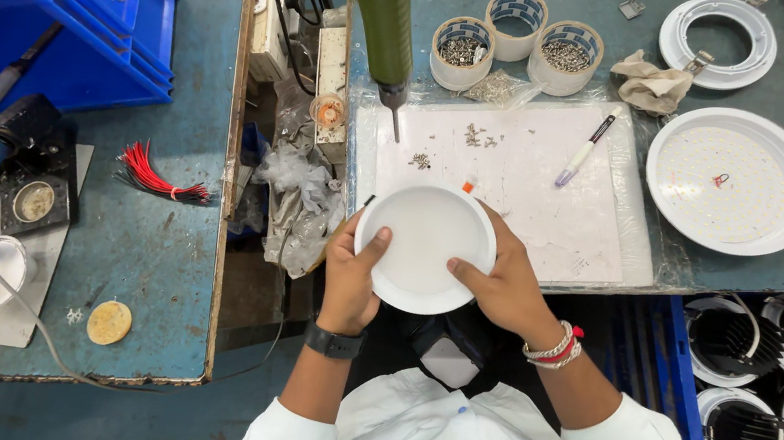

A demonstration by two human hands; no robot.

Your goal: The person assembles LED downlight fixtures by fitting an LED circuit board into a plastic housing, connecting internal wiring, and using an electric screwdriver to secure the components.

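The fingers (377, 244) of the left hand (351, 275) are pressing on the face of a round white lamp cover (425, 245) while the right hand (502, 287) is clasping its opposite rim, both gripping it just above the near edge of the table (165, 261). The cover is hiding the lower fingers beneath it. Just beyond, a green screwdriver (381, 17) is hanging point-down over a white work mat (519, 176) scattered with tiny screws (420, 160), too small to make out clearly. Farther right, a white LED panel (732, 180) is lying flat.
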